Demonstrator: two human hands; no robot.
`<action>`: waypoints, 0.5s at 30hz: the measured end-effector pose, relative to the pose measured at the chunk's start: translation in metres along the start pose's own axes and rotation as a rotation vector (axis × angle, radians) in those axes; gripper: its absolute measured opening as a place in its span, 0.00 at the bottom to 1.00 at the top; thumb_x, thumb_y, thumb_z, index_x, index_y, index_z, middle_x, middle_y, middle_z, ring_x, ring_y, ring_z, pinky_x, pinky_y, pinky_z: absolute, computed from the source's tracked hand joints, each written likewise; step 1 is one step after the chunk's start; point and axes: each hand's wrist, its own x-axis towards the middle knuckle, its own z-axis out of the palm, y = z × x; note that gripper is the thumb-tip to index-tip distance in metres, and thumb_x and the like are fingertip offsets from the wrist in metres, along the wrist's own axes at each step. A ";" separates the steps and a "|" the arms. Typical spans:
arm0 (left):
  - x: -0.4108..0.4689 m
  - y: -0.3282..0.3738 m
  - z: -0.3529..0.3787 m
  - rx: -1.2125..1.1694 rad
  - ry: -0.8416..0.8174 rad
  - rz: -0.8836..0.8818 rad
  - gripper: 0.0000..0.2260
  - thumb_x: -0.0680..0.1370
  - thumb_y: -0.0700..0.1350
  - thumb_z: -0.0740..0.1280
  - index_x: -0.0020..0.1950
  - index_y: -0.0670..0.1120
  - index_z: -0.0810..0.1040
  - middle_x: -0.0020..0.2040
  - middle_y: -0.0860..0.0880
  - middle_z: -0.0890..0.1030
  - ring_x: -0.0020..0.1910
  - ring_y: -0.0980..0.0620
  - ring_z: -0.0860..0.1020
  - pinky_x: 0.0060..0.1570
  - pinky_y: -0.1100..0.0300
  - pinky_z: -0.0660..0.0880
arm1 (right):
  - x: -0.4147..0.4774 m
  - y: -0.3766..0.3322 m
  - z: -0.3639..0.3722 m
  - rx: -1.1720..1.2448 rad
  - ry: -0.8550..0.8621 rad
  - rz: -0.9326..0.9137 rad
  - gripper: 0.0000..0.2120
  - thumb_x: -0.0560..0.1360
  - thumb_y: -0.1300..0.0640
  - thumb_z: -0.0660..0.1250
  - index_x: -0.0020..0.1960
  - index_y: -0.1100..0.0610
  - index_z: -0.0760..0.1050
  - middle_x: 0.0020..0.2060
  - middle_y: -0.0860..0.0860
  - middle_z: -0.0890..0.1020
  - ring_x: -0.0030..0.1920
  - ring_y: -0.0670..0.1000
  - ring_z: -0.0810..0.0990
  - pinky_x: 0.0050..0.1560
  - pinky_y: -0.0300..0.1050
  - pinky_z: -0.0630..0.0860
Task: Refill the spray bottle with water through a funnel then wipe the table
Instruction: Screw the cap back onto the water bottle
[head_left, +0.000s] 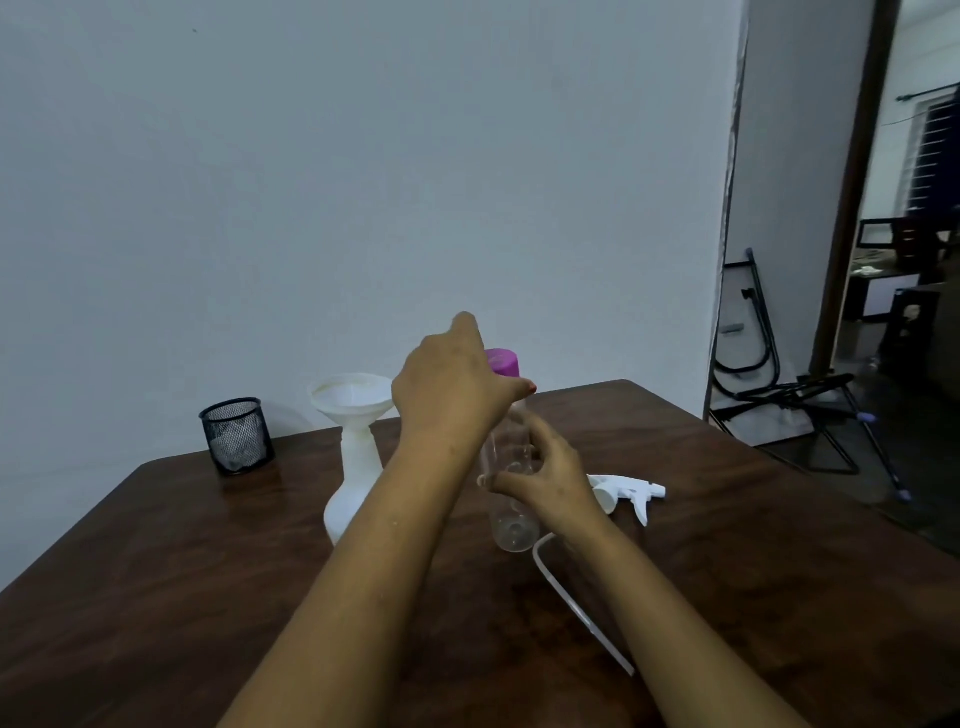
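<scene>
A clear water bottle (511, 525) with a purple cap (503, 361) stands upright on the brown table (208, 571). My left hand (454, 389) grips the cap from above. My right hand (545, 475) grips the bottle's middle from the right. To the left stands the white spray bottle (353, 488) with a white funnel (350, 397) seated in its neck. The white trigger head (631, 493) lies on the table behind my right hand, and its thin tube (582, 608) trails toward me.
A black mesh cup (238, 435) with something pale inside stands at the back left near the wall. Beyond the table's right edge are a folded black metal frame (779, 389) on the floor and a doorway.
</scene>
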 end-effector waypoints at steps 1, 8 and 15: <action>0.000 0.001 -0.001 0.043 -0.005 0.001 0.27 0.64 0.63 0.74 0.52 0.49 0.67 0.44 0.51 0.72 0.43 0.50 0.70 0.37 0.57 0.66 | -0.001 0.000 0.000 -0.001 0.009 -0.005 0.33 0.61 0.55 0.79 0.50 0.22 0.69 0.48 0.38 0.81 0.50 0.33 0.77 0.41 0.23 0.71; 0.001 0.005 -0.006 0.196 -0.004 0.023 0.29 0.66 0.67 0.71 0.49 0.48 0.63 0.40 0.50 0.71 0.41 0.49 0.69 0.31 0.58 0.62 | -0.005 0.001 0.003 -0.012 0.027 0.007 0.30 0.64 0.56 0.78 0.62 0.42 0.72 0.51 0.41 0.80 0.51 0.37 0.76 0.40 0.26 0.68; 0.008 -0.012 -0.014 -0.107 -0.259 0.145 0.26 0.69 0.54 0.75 0.65 0.53 0.73 0.60 0.50 0.77 0.55 0.51 0.73 0.50 0.57 0.72 | -0.005 0.006 0.002 0.002 0.049 0.038 0.33 0.64 0.55 0.78 0.65 0.46 0.71 0.52 0.44 0.80 0.51 0.38 0.76 0.42 0.31 0.71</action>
